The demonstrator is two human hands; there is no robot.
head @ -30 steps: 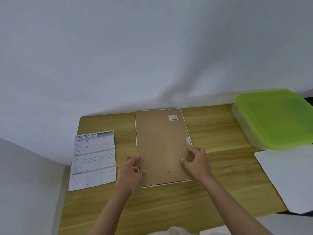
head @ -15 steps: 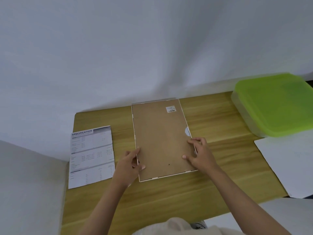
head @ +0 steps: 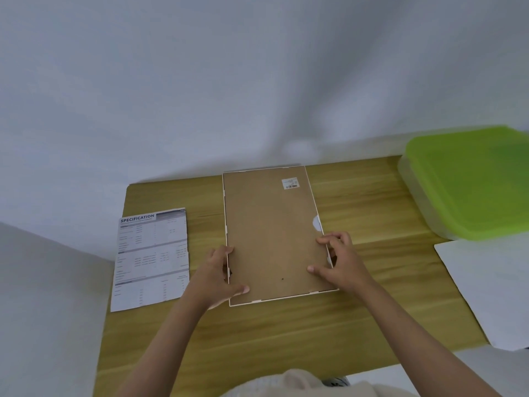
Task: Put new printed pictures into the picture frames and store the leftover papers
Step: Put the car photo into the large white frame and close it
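The picture frame [head: 272, 233] is lying face down in the middle of the wooden table [head: 357, 202], brown backing board up, barcode sticker near the far corner. Both hands are working the long edges — left hand [head: 217, 275] curled over the left rim with the thumb flat on the board, right hand [head: 340, 260] with fingertips pressing at the right edge, just below the little cut-out notch. Neither hand is clamped on anything; fingers are loosely spread and pushing, not gripping.

Looks to me like the tabs holding the backing are being worked, though they're too small to tell bent from flat. If I were doing it, I'd go tab by tab along each side and keep one palm flat so the frame doesn't skate — thin rims like that flex easily.

The specification sheet [head: 151, 259] sits just left of the frame, a blank white paper [head: 486, 287] off right, below the green-lidded box [head: 469, 181].
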